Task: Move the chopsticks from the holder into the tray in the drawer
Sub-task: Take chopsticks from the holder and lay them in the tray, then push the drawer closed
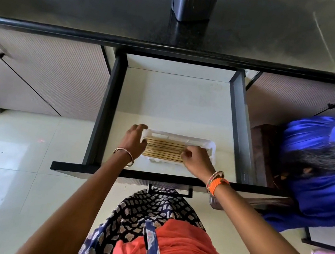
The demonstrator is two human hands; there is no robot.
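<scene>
With the chopsticks (164, 150) lying side by side in the tray (209, 145) near the drawer's (109, 105) front edge, the job is looking nearly done. Left hand (133, 138) is curling over the tray's left end; right hand (197, 160) is pinching the sticks' right ends, seemingly squaring them up.

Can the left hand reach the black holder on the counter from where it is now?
Probably yes. The left hand rests at the left end of the white tray in the open drawer, and the holder stands on the counter straight beyond, with nothing visible between them.
</scene>
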